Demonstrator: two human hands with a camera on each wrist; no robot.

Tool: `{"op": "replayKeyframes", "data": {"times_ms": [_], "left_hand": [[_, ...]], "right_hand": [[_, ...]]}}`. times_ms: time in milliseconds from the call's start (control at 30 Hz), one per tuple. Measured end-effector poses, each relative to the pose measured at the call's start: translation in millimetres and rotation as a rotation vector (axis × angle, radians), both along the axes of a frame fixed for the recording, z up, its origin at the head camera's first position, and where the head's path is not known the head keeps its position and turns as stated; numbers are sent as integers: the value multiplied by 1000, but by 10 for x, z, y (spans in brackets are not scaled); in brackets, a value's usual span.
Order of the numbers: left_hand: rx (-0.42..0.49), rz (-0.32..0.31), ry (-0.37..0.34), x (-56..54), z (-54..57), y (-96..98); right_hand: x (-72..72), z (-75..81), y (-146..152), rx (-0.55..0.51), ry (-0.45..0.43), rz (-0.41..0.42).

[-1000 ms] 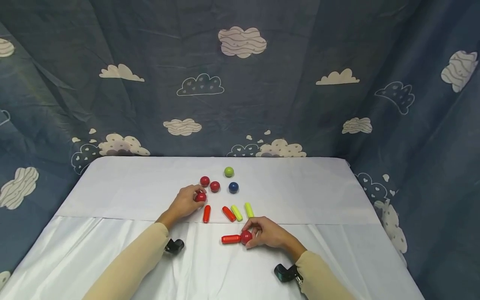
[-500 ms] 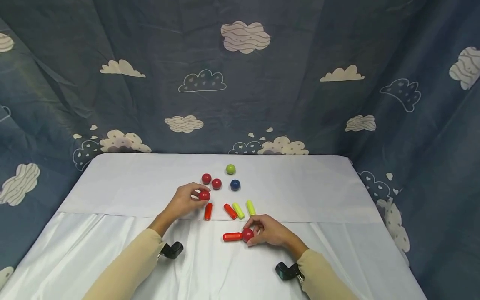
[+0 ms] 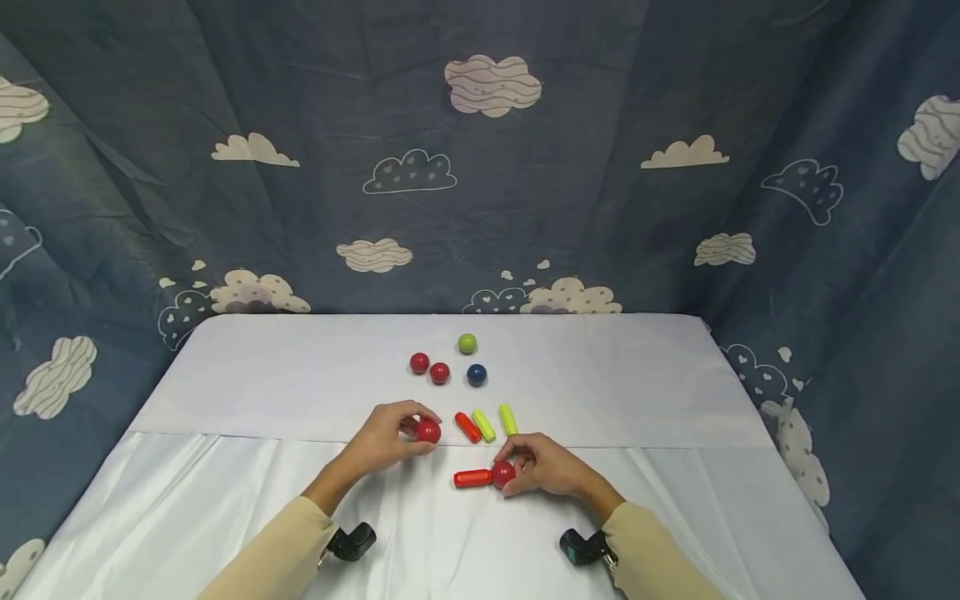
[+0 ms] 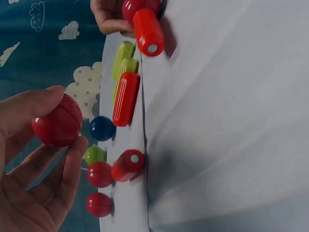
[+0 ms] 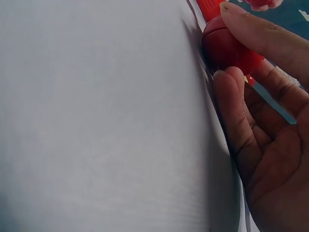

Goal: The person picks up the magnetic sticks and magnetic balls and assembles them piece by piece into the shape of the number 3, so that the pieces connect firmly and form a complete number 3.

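My left hand pinches a red ball between thumb and fingers, held above the cloth in the left wrist view. To its right, my right hand grips a second red ball, its fingers close to the cloth in the right wrist view. A red rod meets that ball end-on and points left toward my other hand. In the left wrist view the rod's free end shows a pale metallic disc. Another red rod lies beyond my left hand, hidden by it in the head view.
Behind the hands lie a red rod and two yellow-green rods. Farther back are two red balls, a blue ball and a green ball. A cloud-patterned curtain hangs behind the white-covered table.
My left hand has brought its red ball nearer to me and rightward, and now covers one red rod in the head view. My right hand stays in place with its ball and rod.
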State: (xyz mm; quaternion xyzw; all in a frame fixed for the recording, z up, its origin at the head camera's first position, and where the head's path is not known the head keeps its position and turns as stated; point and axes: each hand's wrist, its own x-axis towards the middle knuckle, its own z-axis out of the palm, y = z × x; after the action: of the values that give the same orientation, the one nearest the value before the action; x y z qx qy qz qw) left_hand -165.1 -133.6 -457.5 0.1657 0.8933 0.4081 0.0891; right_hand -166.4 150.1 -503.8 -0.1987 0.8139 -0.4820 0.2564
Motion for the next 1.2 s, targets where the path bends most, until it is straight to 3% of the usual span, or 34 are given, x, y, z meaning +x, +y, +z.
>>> {"op": "replayKeyframes", "data": {"times_ms": [267,567,900,1200], "left_hand": [[32,-61,-23,157,-226,143],[91,-54,-32,262,-443,165],[91,-42,-20,290,-480,178],[63,-2,-59,308,-494,185]], "right_hand": [[15,33,78,26,15,-22],[30,-10,49,2,11,-13],[41,-9,33,-3,11,-30],[46,-30,38,-19,16,-24]]}}
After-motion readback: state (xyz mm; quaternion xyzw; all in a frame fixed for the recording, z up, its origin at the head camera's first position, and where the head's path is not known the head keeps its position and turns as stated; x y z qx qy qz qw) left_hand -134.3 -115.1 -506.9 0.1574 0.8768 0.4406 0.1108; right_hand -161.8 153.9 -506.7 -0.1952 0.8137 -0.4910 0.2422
